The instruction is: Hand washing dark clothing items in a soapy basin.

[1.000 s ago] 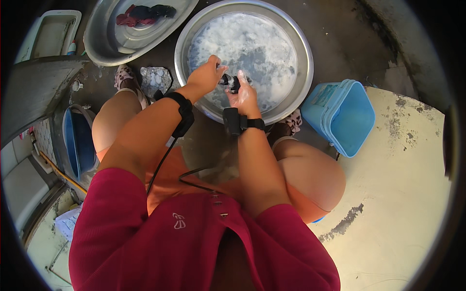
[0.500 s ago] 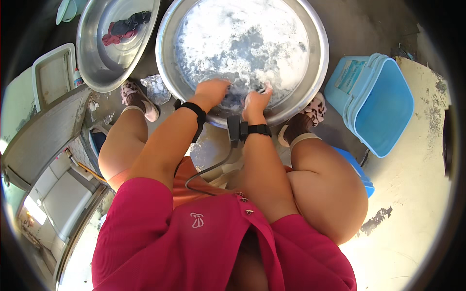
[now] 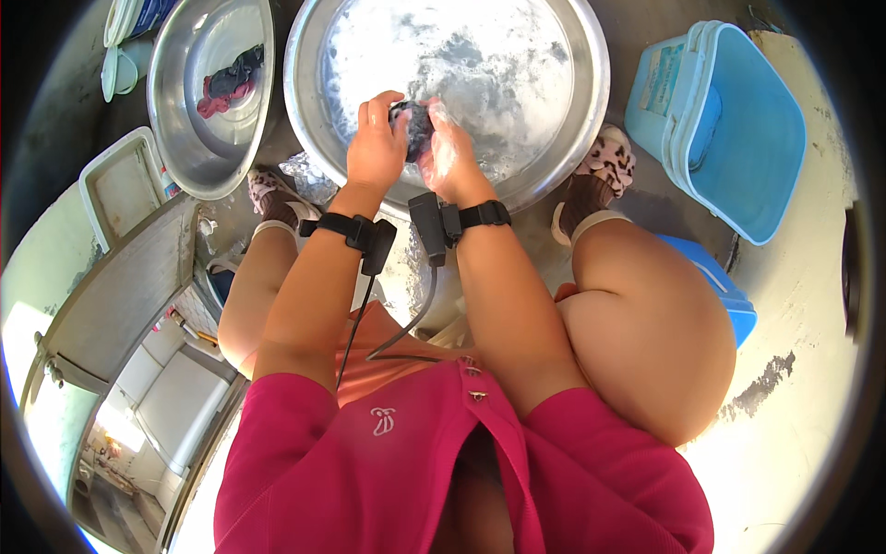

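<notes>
A wide metal basin [image 3: 305,111] full of soapy, foamy water stands in front of my knees. Above its near rim my left hand [image 3: 374,143] and my right hand [image 3: 448,152] press together around a small dark wet cloth [image 3: 415,125], which is bunched between the palms. Foam coats the fingers of my right hand. Both wrists carry black straps with small devices and cables. Most of the cloth is hidden by the hands.
A second metal basin [image 3: 185,138] at the left holds red and dark clothes. A blue plastic tub [image 3: 738,138] stands at the right. A white tray [image 3: 120,185] and a grey slab lie at the left. My feet in patterned slippers [image 3: 609,162] flank the basin.
The hands were low in the foamy water half a second ago; now they are raised over the near rim with the dark cloth squeezed between them. The view has shifted slightly.
</notes>
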The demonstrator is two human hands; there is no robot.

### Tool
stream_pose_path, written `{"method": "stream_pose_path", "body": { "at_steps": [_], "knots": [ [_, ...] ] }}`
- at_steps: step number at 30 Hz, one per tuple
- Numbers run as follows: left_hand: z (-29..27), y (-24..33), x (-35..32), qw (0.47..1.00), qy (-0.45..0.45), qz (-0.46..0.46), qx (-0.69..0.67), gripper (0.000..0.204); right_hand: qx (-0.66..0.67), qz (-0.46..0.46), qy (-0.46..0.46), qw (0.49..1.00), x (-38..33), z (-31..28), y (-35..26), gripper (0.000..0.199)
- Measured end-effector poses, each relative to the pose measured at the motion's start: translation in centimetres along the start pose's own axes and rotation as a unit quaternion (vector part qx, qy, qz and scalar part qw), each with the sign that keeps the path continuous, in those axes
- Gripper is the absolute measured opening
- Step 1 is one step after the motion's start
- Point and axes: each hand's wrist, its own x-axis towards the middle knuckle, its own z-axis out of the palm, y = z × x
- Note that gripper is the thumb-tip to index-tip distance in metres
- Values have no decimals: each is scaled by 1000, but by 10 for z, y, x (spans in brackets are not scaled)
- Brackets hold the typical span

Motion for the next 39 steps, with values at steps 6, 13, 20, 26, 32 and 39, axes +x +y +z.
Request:
{"method": "stream_pose_path", "body": {
  "at_steps": [6, 13, 20, 26, 32, 39],
  "knots": [
    [-8, 8, -32, 989, -21, 138, 43, 35, -29, 124, 48, 991, -17, 7, -4, 38],
    [-9, 14, -30, 983, -53, 125, 124, 29, 15, 151, 71, 986, -16, 7, 2, 40],
    [-11, 32, -16, 976, -125, 76, 161, 24, 58, 96, 113, 987, -11, 2, 9, 27],
    [-10, 12, 19, 972, -176, -36, 152, 35, -119, 92, 211, 966, -9, -7, -3, 31],
    [44, -31, -5, 972, -125, 34, 195, 43, -226, -76, 319, 917, 19, -69, 12, 48],
    [46, -35, 7, 906, -319, 29, 277, 37, -301, -122, 371, 870, 26, -91, 11, 51]
  ]
}}
